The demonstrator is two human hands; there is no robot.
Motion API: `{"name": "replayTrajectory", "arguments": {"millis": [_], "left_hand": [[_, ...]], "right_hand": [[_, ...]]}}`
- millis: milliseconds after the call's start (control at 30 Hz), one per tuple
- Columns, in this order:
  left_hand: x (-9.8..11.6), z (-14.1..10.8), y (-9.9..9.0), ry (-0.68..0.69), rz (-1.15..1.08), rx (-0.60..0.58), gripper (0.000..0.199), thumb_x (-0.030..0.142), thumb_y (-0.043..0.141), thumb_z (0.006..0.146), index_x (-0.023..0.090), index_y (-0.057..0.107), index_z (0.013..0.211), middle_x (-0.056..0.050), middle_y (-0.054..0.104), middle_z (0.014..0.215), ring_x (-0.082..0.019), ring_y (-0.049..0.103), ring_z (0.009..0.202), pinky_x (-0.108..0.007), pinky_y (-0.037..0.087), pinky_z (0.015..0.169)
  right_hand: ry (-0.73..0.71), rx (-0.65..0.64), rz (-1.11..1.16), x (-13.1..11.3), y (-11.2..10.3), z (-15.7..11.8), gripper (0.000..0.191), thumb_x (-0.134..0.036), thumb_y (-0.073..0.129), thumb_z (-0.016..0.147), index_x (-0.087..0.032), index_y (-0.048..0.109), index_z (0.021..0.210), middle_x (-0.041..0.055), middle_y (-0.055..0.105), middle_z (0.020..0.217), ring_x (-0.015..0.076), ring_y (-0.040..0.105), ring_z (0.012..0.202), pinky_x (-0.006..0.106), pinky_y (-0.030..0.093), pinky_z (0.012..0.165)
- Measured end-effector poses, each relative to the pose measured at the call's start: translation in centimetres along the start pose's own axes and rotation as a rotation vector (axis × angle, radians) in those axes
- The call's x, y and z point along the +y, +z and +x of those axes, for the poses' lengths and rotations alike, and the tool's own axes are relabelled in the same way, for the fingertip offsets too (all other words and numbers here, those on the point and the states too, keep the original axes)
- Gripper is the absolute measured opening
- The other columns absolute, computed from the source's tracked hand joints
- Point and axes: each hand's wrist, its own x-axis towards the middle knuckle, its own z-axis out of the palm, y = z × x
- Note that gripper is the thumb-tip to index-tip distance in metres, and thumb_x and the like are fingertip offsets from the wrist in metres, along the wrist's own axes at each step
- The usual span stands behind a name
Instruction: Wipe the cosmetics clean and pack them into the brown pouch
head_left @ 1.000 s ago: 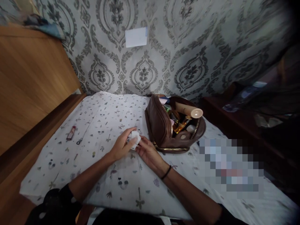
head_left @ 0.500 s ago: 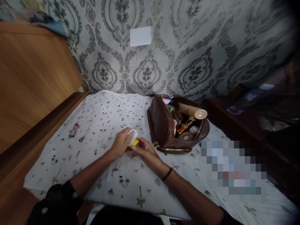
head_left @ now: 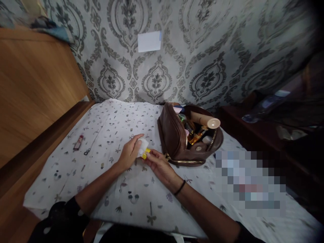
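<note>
My left hand point(head_left: 129, 154) is closed round a white wad point(head_left: 143, 146), soft-looking like tissue or cotton. Against its lower right side, my right hand point(head_left: 158, 164) pinches a small yellow item point(head_left: 146, 154); whether the two are one object cannot be told. Both hands are above the patterned white sheet. Just right of them stands an unzipped brown bag point(head_left: 172, 135) with a beige tube point(head_left: 205, 119), an amber bottle point(head_left: 198, 135) and several other small items inside. A small reddish tube point(head_left: 78, 142) lies on the sheet at the left.
A wooden panel point(head_left: 37, 74) rises at the left. Behind the sheet point(head_left: 121, 118) is a patterned wall with a white card point(head_left: 149, 42) on it. A clear bottle point(head_left: 264, 106) lies on a dark surface at the right. A blurred-out patch covers the lower right.
The left fingers have shifted on the white wad, and more of the yellow item shows between the hands. The whole view has moved slightly.
</note>
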Motion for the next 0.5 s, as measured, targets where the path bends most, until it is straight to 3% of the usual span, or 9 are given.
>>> {"name": "replayTrajectory", "arguments": {"millis": [67, 133, 300, 500], "left_hand": [[-0.3, -0.4, 0.4, 0.094, 0.048, -0.070, 0.049, 0.042, 0.047, 0.097, 0.018, 0.047, 0.139, -0.013, 0.059, 0.135, -0.026, 0.057, 0.120, -0.038, 0.044, 0.101], [-0.6, -0.6, 0.8, 0.151, 0.097, -0.123, 0.057, 0.044, 0.055, 0.093, 0.020, 0.042, 0.143, -0.015, 0.055, 0.139, -0.028, 0.054, 0.124, -0.041, 0.044, 0.103], [-0.6, -0.7, 0.9, 0.129, 0.129, -0.093, 0.042, 0.044, 0.053, 0.094, 0.019, 0.052, 0.127, -0.013, 0.062, 0.120, -0.026, 0.059, 0.109, -0.039, 0.047, 0.093], [0.7, -0.6, 0.3, 0.145, 0.089, -0.056, 0.027, 0.038, 0.041, 0.099, 0.019, 0.059, 0.103, -0.008, 0.065, 0.098, -0.021, 0.061, 0.092, -0.033, 0.047, 0.083]], "right_hand": [[-0.013, 0.012, 0.044, 0.0, -0.1, 0.1, 0.030, -0.029, 0.089, 0.060, -0.020, 0.071, 0.082, -0.0008, 0.071, 0.087, 0.0128, 0.064, 0.080, 0.027, 0.052, 0.079], [-0.015, -0.011, 0.063, 0.0, -0.2, 0.1, 0.029, -0.027, 0.088, 0.060, -0.021, 0.072, 0.083, -0.0017, 0.071, 0.085, 0.0131, 0.063, 0.079, 0.027, 0.052, 0.078], [0.061, -0.073, 0.063, -0.3, 0.0, -0.2, 0.024, -0.032, 0.084, 0.069, -0.020, 0.073, 0.085, -0.0003, 0.071, 0.084, 0.0144, 0.064, 0.078, 0.031, 0.053, 0.078], [0.072, -0.063, 0.016, -0.3, 0.2, -0.4, 0.027, -0.037, 0.085, 0.070, -0.018, 0.072, 0.083, 0.0002, 0.071, 0.079, 0.0115, 0.063, 0.073, 0.022, 0.049, 0.064]]}}
